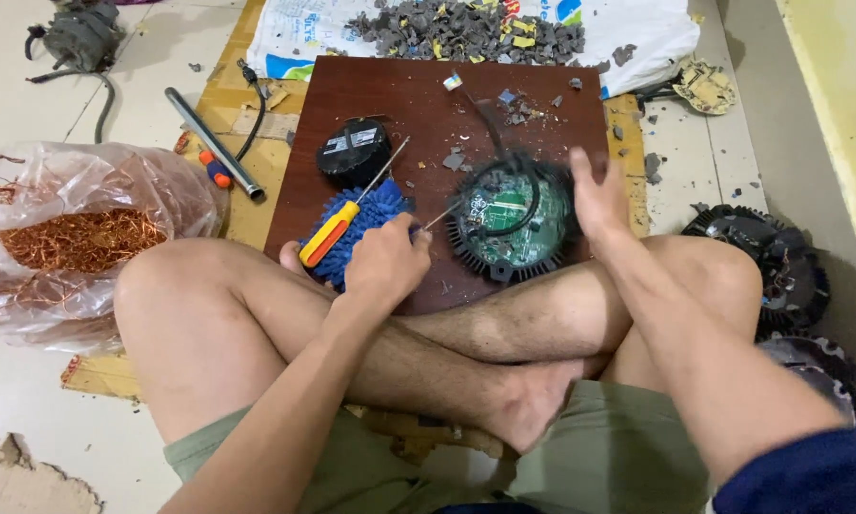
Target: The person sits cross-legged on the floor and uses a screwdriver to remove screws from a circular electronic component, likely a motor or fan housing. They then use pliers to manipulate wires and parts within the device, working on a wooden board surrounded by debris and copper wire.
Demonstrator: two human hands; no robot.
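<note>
Head view: left hand [385,262] fingers grip a thin tool [439,217], right hand [595,195] open beside finned disc [511,221] on brown board [409,95], tiled floor [28,105].

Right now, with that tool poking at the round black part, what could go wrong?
1. The left hand drives a thin tool tip into the round finned housing, toward the right hand bracing its rim; a slip might jab that palm.
2. The housing rests at the wooden board edge against bare legs, so it could tip off.
3. Grey plastic fragments lie scattered near bare feet.
</note>
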